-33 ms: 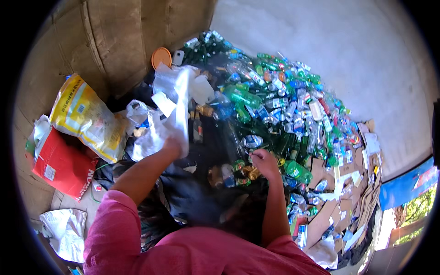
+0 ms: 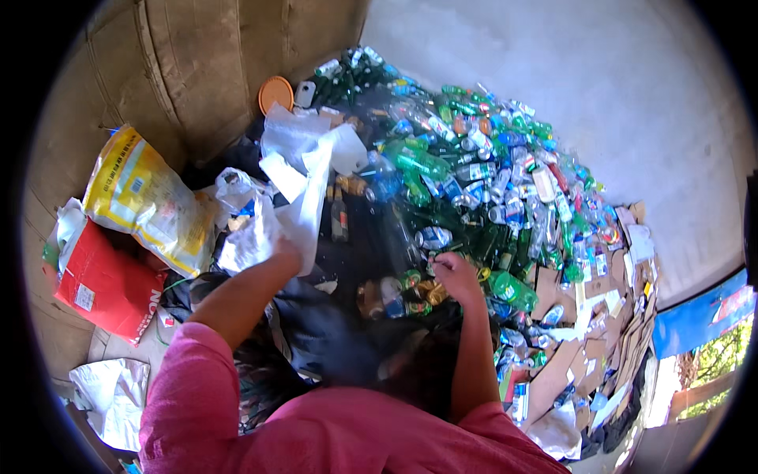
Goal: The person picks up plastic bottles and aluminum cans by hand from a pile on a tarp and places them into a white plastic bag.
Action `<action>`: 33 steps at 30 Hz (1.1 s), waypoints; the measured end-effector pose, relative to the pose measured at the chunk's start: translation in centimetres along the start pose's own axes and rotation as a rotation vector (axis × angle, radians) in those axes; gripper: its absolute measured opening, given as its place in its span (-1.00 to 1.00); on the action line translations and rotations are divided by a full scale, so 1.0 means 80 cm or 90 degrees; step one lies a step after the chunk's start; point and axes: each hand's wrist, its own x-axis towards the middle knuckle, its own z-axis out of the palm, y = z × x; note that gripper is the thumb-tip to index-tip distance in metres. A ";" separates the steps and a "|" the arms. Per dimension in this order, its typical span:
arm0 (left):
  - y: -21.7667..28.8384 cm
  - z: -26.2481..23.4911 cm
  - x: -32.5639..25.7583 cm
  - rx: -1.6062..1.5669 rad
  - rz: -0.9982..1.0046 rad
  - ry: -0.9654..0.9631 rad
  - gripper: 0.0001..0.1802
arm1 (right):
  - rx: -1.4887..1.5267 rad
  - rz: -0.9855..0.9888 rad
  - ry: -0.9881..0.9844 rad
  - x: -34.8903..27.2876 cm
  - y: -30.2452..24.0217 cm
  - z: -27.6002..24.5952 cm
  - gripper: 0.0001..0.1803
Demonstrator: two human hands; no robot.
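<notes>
A big pile of bottles and cans (image 2: 489, 174) lies on the concrete floor (image 2: 600, 79) in front of you. It is mostly green and clear plastic bottles, with flat cardboard pieces (image 2: 584, 316) along its right edge. A cardboard wall (image 2: 181, 63) stands behind it on the left.

Left of the pile sits a yellow sack (image 2: 142, 201), and a red bag (image 2: 103, 280) lies just beside it. A round orange lid (image 2: 275, 93) leans near the wall.

You hold a white plastic bag (image 2: 304, 178) up over the near edge of the pile. Your left hand (image 2: 283, 254) is at the bottom of this bag, and its fingers are closed on the plastic. A brown glass bottle (image 2: 339, 217) stands just right of the bag.

Your right hand (image 2: 454, 272) is down on the pile, close to some small cans (image 2: 414, 288). Its fingers are curled in, but you cannot tell if they grip anything.

Your 2 pink sleeves (image 2: 316, 426) fill the bottom of the view.
</notes>
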 end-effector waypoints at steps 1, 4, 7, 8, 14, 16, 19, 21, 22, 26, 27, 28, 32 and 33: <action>-0.007 0.005 0.003 0.011 0.002 -0.080 -0.64 | -0.025 0.019 -0.005 -0.008 0.003 -0.012 -0.69; -0.052 -0.005 -0.008 0.023 0.032 -0.171 -0.64 | -0.054 0.054 -0.049 -0.020 0.002 -0.027 -0.69; -0.065 -0.006 -0.021 0.011 0.062 -0.191 -0.63 | -0.104 0.017 -0.058 -0.023 -0.008 -0.025 -0.63; -0.064 0.000 -0.018 0.005 0.078 -0.192 -0.63 | -0.107 -0.007 -0.060 -0.024 -0.010 -0.022 -0.62; 0.003 0.044 0.005 -0.161 0.146 -0.144 -0.66 | -0.056 0.028 -0.112 -0.022 -0.016 -0.015 -0.63; 0.035 0.045 -0.009 -0.263 0.088 -0.092 -0.65 | -0.040 0.045 -0.117 -0.026 -0.029 -0.018 -0.63; 0.057 0.056 -0.016 -0.358 -0.065 0.019 -0.61 | -0.061 0.044 -0.110 -0.029 -0.033 -0.018 -0.64; 0.049 0.045 -0.020 -0.292 -0.169 0.124 -0.56 | -0.101 0.057 -0.108 -0.033 -0.016 -0.031 -0.64; 0.038 0.029 -0.036 -0.293 -0.241 0.175 -0.55 | -0.069 0.080 -0.108 -0.034 -0.009 -0.037 -0.63; -0.024 0.042 -0.068 -0.349 -0.469 0.114 -0.52 | -0.030 0.109 -0.084 -0.032 0.022 -0.046 -0.62; -0.051 0.073 -0.060 -0.455 -0.456 -0.001 -0.56 | -0.047 0.097 -0.095 -0.030 0.014 -0.042 -0.63; -0.056 0.059 -0.062 -0.444 -0.455 0.025 -0.59 | -0.065 0.091 -0.096 -0.031 0.004 -0.046 -0.63; -0.083 -0.037 -0.067 -0.420 -0.407 0.219 -0.56 | -0.116 -0.004 -0.106 -0.022 0.015 -0.035 -0.61; -0.103 -0.038 -0.060 -0.423 -0.423 0.319 -0.55 | -0.124 -0.031 -0.118 -0.019 0.017 -0.026 -0.61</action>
